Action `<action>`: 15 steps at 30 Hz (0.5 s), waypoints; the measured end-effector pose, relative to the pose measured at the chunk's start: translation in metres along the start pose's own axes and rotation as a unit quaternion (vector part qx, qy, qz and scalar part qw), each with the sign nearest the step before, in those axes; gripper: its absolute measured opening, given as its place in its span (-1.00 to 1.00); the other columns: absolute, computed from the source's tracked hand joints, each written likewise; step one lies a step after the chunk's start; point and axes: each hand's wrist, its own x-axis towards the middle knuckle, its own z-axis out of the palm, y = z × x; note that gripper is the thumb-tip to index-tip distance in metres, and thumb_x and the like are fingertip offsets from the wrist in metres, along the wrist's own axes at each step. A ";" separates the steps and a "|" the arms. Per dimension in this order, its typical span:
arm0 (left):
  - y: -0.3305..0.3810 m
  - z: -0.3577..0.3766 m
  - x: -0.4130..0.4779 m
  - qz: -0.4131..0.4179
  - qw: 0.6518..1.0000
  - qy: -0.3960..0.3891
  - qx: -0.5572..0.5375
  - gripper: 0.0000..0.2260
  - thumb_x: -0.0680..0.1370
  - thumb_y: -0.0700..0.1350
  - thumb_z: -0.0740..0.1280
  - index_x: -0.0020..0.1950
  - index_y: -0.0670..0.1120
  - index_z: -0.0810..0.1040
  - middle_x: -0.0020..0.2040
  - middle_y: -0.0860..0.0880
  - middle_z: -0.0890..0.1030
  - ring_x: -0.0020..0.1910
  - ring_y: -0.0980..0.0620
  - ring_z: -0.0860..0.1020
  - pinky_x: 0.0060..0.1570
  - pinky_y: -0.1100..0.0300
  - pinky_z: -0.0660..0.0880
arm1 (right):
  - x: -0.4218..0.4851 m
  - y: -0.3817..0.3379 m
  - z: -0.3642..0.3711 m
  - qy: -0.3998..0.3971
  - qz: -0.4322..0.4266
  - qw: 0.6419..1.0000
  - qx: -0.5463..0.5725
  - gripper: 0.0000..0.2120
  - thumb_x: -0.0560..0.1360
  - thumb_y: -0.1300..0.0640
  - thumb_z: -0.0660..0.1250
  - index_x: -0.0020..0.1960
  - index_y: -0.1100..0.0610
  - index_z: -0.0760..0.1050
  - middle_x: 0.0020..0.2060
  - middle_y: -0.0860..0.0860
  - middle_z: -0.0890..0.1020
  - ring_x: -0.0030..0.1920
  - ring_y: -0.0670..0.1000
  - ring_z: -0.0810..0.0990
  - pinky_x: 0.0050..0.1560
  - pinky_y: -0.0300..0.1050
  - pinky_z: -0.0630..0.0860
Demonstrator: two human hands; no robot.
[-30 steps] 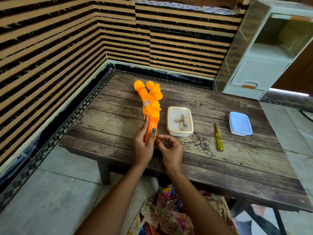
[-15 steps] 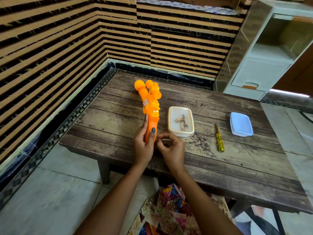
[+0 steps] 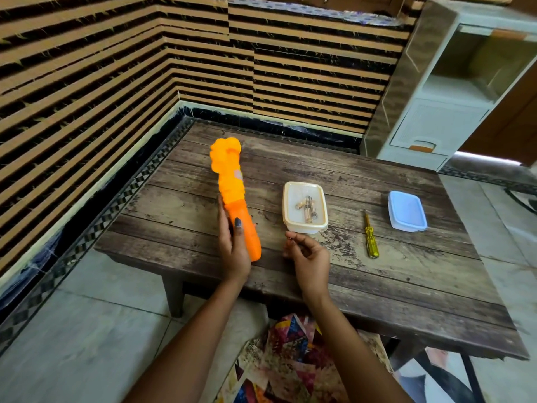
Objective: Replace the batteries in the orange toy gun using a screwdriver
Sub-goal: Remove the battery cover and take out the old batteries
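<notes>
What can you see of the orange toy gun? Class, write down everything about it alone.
The orange toy gun looks like bright moulded plastic: a lumpy, rounded far end, a small pale label midway, and a smooth, darker orange handle nearest the person. It points away from the person over the left part of the wooden table. The left hand grips the handle, thumb laid across it. The right hand is apart from it.

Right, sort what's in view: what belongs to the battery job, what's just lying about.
Job: orange toy gun, gripped by left hand; screwdriver; batteries in the cream tub.
Lying about: blue container; white cabinet; patterned cloth.
</notes>
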 end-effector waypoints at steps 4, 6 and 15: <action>0.002 0.002 0.003 -0.069 0.996 0.032 -0.035 -0.32 0.46 0.18 0.17 0.51 -0.09 0.11 0.38 -0.20 0.38 -0.10 0.02 0.64 -0.18 0.13 0.61 | 0.005 -0.004 -0.021 0.027 -0.005 0.999 -0.019 -0.82 0.46 0.36 0.34 -0.02 0.14 0.61 -0.27 -0.02 0.64 -0.32 -0.15 0.57 -0.20 -0.33 0.54; 0.000 0.001 0.002 -0.077 0.996 0.030 -0.018 -0.29 0.45 0.25 0.19 0.49 -0.06 0.15 0.36 -0.16 0.42 -0.01 -0.10 0.62 -0.08 -0.05 0.60 | 0.007 -0.005 -0.033 0.038 -0.012 0.999 -0.029 -0.79 0.45 0.35 0.36 -0.09 0.06 0.61 -0.23 -0.03 0.66 -0.21 -0.08 0.62 -0.10 -0.24 0.57; -0.010 0.002 0.005 -0.073 0.997 0.009 -0.013 -0.35 0.48 0.20 0.20 0.47 -0.12 0.20 0.29 -0.18 0.48 -0.10 -0.16 0.62 -0.13 0.07 0.61 | 0.046 -0.023 -0.105 0.166 -0.038 0.940 -0.295 -0.95 0.42 0.20 0.43 -0.18 0.08 0.62 -0.22 0.00 0.65 -0.35 -0.27 0.55 -0.29 -0.40 0.40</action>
